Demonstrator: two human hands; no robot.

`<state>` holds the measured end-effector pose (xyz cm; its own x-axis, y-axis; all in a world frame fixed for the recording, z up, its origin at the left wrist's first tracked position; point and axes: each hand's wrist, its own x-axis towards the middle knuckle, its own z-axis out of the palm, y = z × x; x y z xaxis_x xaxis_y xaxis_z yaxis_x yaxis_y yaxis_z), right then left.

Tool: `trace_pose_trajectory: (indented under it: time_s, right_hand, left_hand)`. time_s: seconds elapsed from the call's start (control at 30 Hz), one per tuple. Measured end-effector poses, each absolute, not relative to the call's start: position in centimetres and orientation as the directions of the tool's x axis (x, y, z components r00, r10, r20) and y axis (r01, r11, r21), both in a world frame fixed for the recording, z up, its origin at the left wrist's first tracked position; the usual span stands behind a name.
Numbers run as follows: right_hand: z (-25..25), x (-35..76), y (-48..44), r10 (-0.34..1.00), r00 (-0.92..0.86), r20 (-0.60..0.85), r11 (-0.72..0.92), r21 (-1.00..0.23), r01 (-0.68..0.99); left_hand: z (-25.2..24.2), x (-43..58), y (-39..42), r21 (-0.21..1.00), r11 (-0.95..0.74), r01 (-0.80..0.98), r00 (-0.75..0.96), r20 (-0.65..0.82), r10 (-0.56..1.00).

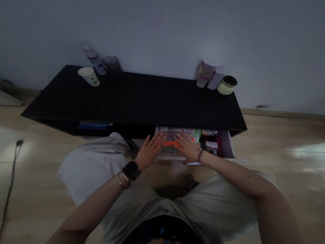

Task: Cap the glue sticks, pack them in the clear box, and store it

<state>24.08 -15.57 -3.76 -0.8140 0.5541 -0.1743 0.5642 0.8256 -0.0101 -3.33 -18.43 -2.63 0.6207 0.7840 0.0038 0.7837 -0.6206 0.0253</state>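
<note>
An open drawer [223, 144] sticks out of the front of a low black cabinet [136, 100]. Inside it lies a clear plastic box [172, 143] with orange and green contents. My left hand [148, 151] rests with spread fingers on the box's left part. My right hand [188, 147] lies flat on its right part, fingers apart. Neither hand visibly grips the box. To the right of the box, the drawer holds red and white packages [211, 144].
A paper cup [88, 76], spray can [95, 59], dark roll [111, 64], plastic cup [205, 74], and pale pot [227, 85] stand on the cabinet top. Behind it is a wall. My knees in pale trousers [97, 165] sit below the drawer. A cable [9, 191] lies on the wooden floor.
</note>
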Motion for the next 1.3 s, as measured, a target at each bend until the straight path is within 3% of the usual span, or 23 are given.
trace_pose_trajectory:
  time_s: [0.23, 0.7, 1.0, 1.3]
  right_hand:
    - [-3.4, 24.3, -12.8, 0.613, -0.779, -0.132, 0.79, 0.087, 0.607]
    - [-3.4, 24.3, -9.2, 0.651, -0.756, -0.067, 0.757, 0.14, 0.639]
    - [-3.6, 24.0, -7.5, 0.655, -0.751, -0.084, 0.756, 0.075, 0.651]
    - [-4.7, 23.9, -6.6, 0.639, -0.765, -0.076, 0.769, 0.065, 0.636]
  left_hand:
    - [-2.0, -2.8, -15.0, 0.037, -0.64, 0.767, 0.641, -0.027, 0.767]
    - [-2.3, -2.9, -9.8, 0.02, -0.608, 0.794, 0.608, -0.011, 0.794]
    - [-3.0, -3.2, -7.7, 0.086, -0.623, 0.778, 0.627, -0.03, 0.779]
    - [-4.6, -3.8, -6.2, 0.156, -0.622, 0.768, 0.618, 0.075, 0.782]
